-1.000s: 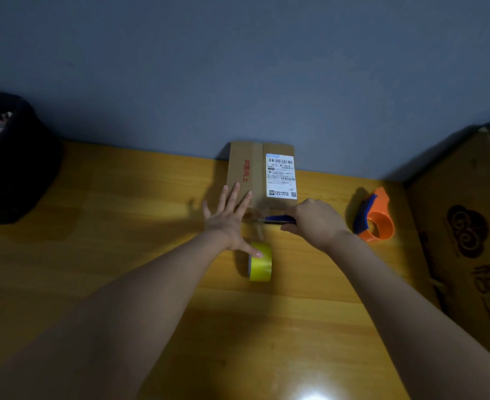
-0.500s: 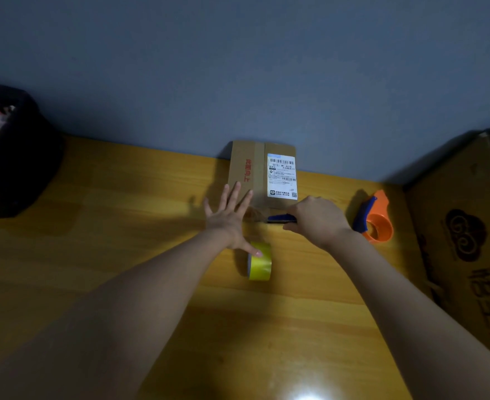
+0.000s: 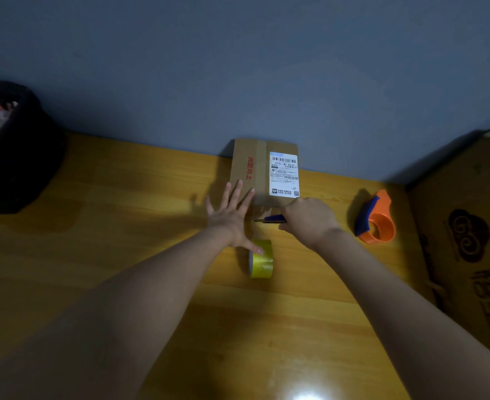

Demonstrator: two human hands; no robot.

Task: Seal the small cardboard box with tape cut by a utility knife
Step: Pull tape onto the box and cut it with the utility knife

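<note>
Against the back wall, on the wooden table, sits the small cardboard box, flaps down, shipping label on its right half. A lighter band runs lengthwise along the centre seam; I read this as tape laid over the top. Between the box's near edge and the yellow tape roll standing on edge just in front, a clear strip appears to run, though it is too faint to confirm.

Progress, judged: tape seems applied across the seam; the strip does not look severed from the roll. Left to do: finish the cut, press the loose end onto the box's near face.

Left hand: fingers spread wide and flat, tips resting on the box's near-left corner, heel on the table. The thumb reaches back and touches the top of the roll. It grips nothing; it presses and steadies.

Right hand: fingers curled closed around the blue handle of the utility knife, which points left at the gap between box and roll. Blade tip is small and dim; cannot tell whether it touches tape.

Orange tape dispenser lies apart at right, untouched.
</note>
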